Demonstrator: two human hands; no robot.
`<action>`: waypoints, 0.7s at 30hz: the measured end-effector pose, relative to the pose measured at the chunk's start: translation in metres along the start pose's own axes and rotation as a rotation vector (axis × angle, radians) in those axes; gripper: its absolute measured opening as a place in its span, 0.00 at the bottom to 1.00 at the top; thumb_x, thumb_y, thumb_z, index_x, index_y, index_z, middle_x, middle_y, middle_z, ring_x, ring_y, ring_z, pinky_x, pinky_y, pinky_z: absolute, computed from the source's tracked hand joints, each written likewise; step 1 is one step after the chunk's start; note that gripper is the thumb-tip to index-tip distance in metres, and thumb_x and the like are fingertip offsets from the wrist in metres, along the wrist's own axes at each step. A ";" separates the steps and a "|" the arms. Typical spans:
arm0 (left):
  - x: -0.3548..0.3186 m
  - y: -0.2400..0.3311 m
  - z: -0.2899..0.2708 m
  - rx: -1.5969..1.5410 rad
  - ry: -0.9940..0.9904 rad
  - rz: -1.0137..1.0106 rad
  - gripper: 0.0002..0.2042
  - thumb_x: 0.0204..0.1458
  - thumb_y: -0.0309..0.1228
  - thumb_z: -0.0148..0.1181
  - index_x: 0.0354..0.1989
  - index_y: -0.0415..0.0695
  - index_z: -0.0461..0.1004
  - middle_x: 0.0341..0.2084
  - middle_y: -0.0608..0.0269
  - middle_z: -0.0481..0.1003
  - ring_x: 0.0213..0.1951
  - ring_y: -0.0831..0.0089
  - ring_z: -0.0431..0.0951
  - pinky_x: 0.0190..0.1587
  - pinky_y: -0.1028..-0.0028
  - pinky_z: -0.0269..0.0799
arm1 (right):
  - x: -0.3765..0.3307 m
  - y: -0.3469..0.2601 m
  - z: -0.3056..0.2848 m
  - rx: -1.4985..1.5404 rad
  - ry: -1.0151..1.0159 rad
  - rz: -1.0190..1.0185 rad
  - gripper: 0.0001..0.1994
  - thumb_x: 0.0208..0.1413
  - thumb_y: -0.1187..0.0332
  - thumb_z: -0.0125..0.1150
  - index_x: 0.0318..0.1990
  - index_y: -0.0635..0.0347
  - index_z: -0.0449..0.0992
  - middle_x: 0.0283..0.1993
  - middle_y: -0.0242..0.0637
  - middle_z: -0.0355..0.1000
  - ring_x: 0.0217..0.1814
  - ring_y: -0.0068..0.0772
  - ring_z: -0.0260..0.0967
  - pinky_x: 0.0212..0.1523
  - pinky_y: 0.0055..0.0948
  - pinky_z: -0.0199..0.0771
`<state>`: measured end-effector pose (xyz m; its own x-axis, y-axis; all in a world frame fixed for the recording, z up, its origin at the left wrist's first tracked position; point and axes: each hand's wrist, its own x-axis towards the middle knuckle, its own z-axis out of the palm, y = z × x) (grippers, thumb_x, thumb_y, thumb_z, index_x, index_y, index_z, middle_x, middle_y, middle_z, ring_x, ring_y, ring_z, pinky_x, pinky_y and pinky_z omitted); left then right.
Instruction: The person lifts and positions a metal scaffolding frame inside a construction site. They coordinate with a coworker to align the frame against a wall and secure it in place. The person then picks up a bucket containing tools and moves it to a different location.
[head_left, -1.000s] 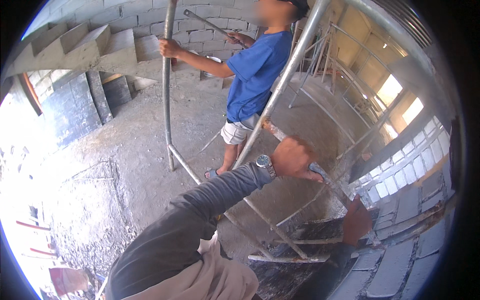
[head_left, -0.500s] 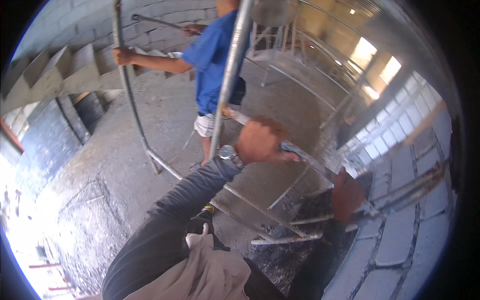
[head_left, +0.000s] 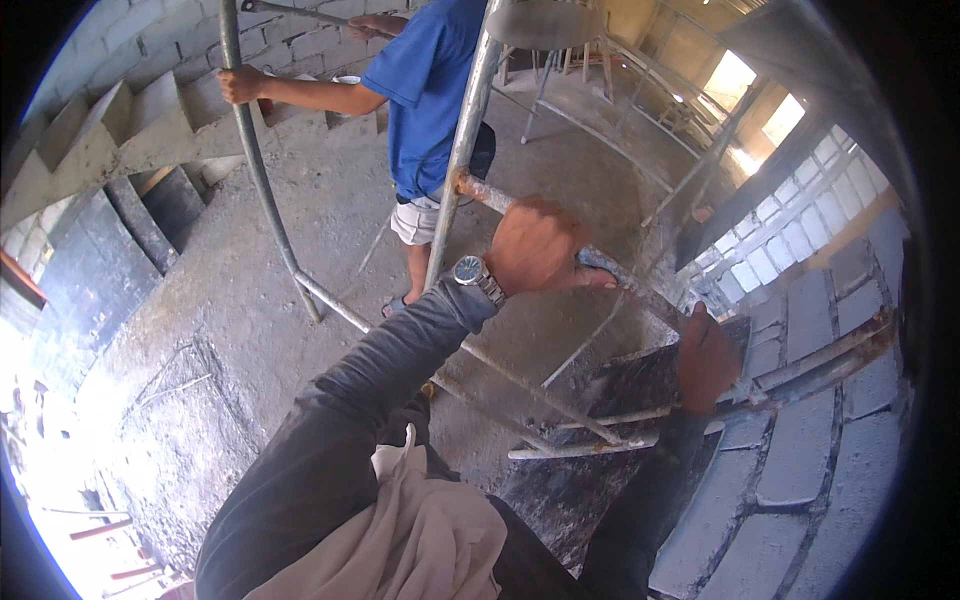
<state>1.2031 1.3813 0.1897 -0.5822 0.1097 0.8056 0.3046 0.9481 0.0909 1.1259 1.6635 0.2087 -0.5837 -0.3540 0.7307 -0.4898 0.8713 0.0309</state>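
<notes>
My left hand [head_left: 540, 245], with a steel wristwatch [head_left: 468, 268] above it, is closed around a rusty, paint-spattered scaffold bar [head_left: 645, 295]. A bluish patch shows on the bar beside the thumb. The bar's far end meets an upright metal pole [head_left: 452, 190] of the scaffold frame. Farther along to the right, my right hand [head_left: 708, 360] is closed at the same bar, thumb up, close to the block wall. Its fingers are partly hidden. Thinner tubes [head_left: 535, 395] of the frame slant below my hands.
A co-worker in a blue shirt [head_left: 425, 95] stands beyond the pole, one hand on another upright tube [head_left: 250, 150] and the other on a long-handled tool [head_left: 300, 14]. Block wall [head_left: 795, 450] rises close at right. Concrete stairs [head_left: 150, 120] and dark panels [head_left: 95, 260] lie left.
My view has tilted slightly, so the co-worker sits higher in it. Both my hands keep their places on the bar. The co-worker still holds the tube and the tool.
</notes>
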 end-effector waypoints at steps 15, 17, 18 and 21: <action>0.004 -0.004 0.023 -0.195 -0.012 -0.108 0.26 0.38 0.58 0.63 0.22 0.42 0.75 0.21 0.56 0.72 0.29 0.56 0.76 0.35 0.60 0.69 | 0.048 -0.044 -0.002 0.606 -0.320 0.092 0.21 0.65 0.53 0.43 0.45 0.64 0.72 0.40 0.47 0.72 0.42 0.40 0.70 0.42 0.37 0.65; 0.000 -0.011 0.018 -0.203 -0.043 -0.146 0.24 0.38 0.56 0.63 0.22 0.43 0.75 0.21 0.55 0.73 0.29 0.56 0.75 0.36 0.60 0.68 | 0.079 -0.117 -0.004 0.843 -0.288 -0.106 0.22 0.66 0.54 0.42 0.53 0.64 0.68 0.48 0.47 0.70 0.50 0.38 0.69 0.50 0.35 0.66; -0.001 -0.013 0.015 -0.220 -0.060 -0.164 0.23 0.38 0.55 0.64 0.22 0.43 0.75 0.21 0.55 0.73 0.29 0.56 0.75 0.37 0.60 0.68 | 0.090 -0.147 -0.004 0.974 -0.312 -0.107 0.24 0.66 0.53 0.40 0.57 0.64 0.64 0.52 0.47 0.67 0.54 0.40 0.66 0.55 0.35 0.63; 0.004 -0.007 0.016 -0.310 -0.129 -0.161 0.19 0.40 0.50 0.63 0.22 0.44 0.75 0.22 0.55 0.73 0.28 0.54 0.74 0.37 0.58 0.66 | 0.122 -0.210 -0.007 1.292 -0.353 -0.146 0.31 0.64 0.49 0.40 0.65 0.63 0.53 0.58 0.50 0.62 0.59 0.43 0.63 0.61 0.40 0.60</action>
<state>1.1871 1.3802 0.1829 -0.7254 0.0222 0.6880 0.4038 0.8232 0.3991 1.1618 1.4396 0.2963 -0.5127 -0.6539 0.5564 -0.7022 -0.0535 -0.7099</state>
